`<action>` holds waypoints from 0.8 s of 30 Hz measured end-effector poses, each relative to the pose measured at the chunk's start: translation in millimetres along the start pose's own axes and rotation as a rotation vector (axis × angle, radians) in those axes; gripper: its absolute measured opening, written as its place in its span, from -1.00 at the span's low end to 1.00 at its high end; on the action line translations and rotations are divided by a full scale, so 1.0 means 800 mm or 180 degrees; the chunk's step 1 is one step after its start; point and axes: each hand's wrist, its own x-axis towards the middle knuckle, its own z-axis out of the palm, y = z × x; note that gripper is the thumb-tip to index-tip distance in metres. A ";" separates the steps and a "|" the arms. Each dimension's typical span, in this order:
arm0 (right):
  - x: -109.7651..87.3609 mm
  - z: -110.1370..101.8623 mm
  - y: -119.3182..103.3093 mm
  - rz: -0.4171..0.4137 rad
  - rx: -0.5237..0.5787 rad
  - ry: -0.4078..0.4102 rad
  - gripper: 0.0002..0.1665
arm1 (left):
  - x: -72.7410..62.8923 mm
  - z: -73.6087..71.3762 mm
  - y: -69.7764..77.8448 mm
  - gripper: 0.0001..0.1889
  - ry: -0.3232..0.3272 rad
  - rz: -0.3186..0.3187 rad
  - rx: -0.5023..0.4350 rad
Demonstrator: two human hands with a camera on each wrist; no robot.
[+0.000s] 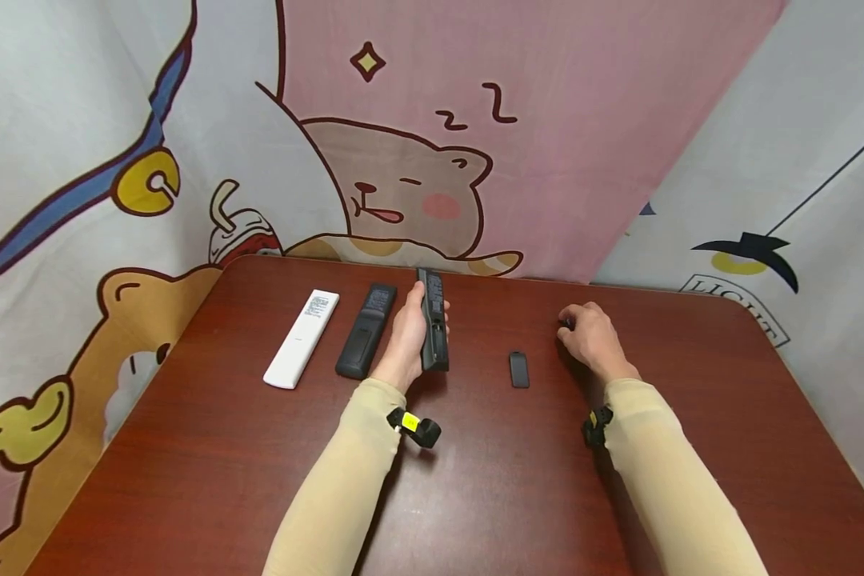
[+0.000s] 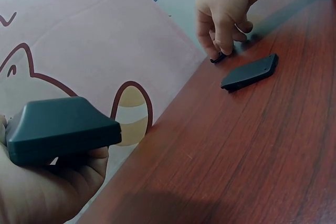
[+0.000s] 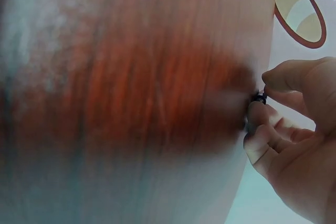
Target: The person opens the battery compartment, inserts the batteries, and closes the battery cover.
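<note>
My left hand [image 1: 406, 332] grips a black remote control [image 1: 435, 320], tilted up above the table, with its back and uncovered battery slot facing me. In the left wrist view the remote's smooth end [image 2: 63, 129] fills the lower left, with fingers curled under it. Farther right, my right hand [image 1: 594, 340] is down at the table. Its thumb and fingertips pinch a small black piece [image 3: 258, 97], mostly hidden by the fingers; I cannot tell its kind. Between the hands lies a loose black battery cover [image 1: 519, 370].
A white remote control [image 1: 301, 339] and another black remote control [image 1: 366, 331] lie face down on the left of the brown wooden table [image 1: 475, 480]. A cartoon-print cloth [image 1: 562, 144] hangs right behind the table's far edge.
</note>
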 end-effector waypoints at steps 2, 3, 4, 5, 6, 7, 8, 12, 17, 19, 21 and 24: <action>-0.001 0.000 -0.001 -0.0001 -0.0010 0.0005 -0.72 | -0.001 0.000 0.000 -0.31 -0.0002 -0.0001 0.0008; -0.002 0.000 -0.001 -0.0003 -0.0024 0.0000 -0.76 | -0.001 0.000 0.000 -0.30 -0.0004 -0.0004 0.0017; -0.002 0.000 -0.001 0.0001 -0.0042 -0.0014 -0.79 | -0.001 0.000 0.000 -0.30 -0.0006 -0.0001 0.0023; -0.002 0.000 -0.001 -0.0001 -0.0067 -0.0022 -0.83 | -0.001 0.000 -0.001 -0.30 -0.0007 0.0001 0.0026; -0.002 0.000 -0.001 0.0004 -0.0085 -0.0031 -0.87 | -0.001 0.001 0.000 -0.30 -0.0009 0.0005 0.0026; -0.002 -0.001 -0.001 0.0009 -0.0111 -0.0046 -0.91 | -0.002 0.001 0.000 -0.31 -0.0011 0.0006 0.0023; -0.002 -0.001 -0.001 0.0018 -0.0132 -0.0058 -0.93 | -0.002 0.001 0.000 -0.31 -0.0012 0.0005 0.0027; -0.002 -0.003 -0.004 0.0086 -0.0161 -0.0083 -0.91 | -0.003 0.001 0.000 -0.30 -0.0021 0.0015 0.0044; -0.002 -0.004 -0.006 0.0122 -0.0144 -0.0109 -0.86 | -0.003 0.000 -0.001 -0.30 -0.0040 0.0016 0.0028; -0.003 -0.003 -0.006 0.0127 -0.0145 -0.0134 -0.81 | -0.003 0.000 -0.001 -0.30 -0.0061 0.0011 0.0025; -0.003 -0.003 -0.007 0.0118 -0.0139 -0.0155 -0.73 | -0.003 -0.001 -0.002 -0.29 -0.0071 0.0014 0.0036; -0.003 -0.003 -0.007 0.0083 -0.0120 -0.0168 -0.63 | -0.003 -0.001 -0.002 -0.30 -0.0070 0.0016 0.0069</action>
